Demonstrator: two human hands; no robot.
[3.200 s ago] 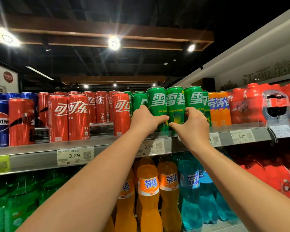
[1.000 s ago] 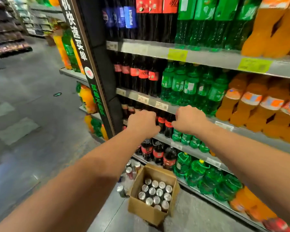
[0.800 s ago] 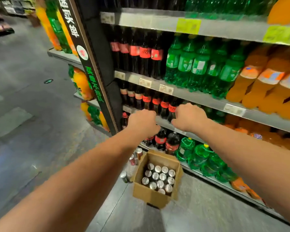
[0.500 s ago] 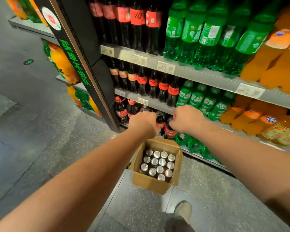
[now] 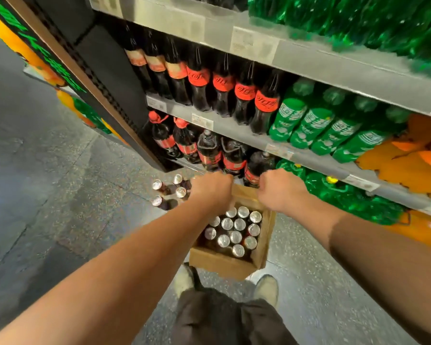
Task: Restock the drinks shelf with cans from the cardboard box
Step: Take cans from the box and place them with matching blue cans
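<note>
An open cardboard box [image 5: 219, 262] stands on the floor by my feet, filled with several upright cans [image 5: 235, 230] whose silver tops show. My left hand [image 5: 212, 190] hovers over the box's far left corner with fingers curled, holding nothing. My right hand [image 5: 280, 189] hangs over the far right corner, also curled and empty. Both hands are above the box, apart from the cans. The can shelf is out of view above.
Several loose cans [image 5: 169, 191] stand on the floor left of the box. Shelves ahead hold cola bottles [image 5: 222, 88], green bottles [image 5: 316, 125] and orange bottles [image 5: 408, 158]. A dark end panel [image 5: 105, 70] stands at the left. My shoes [image 5: 266, 287] are just behind the box.
My hands left the green cans on the top shelf empty. My view dropped down the shelving, and both curled hands came down to just above the box.
</note>
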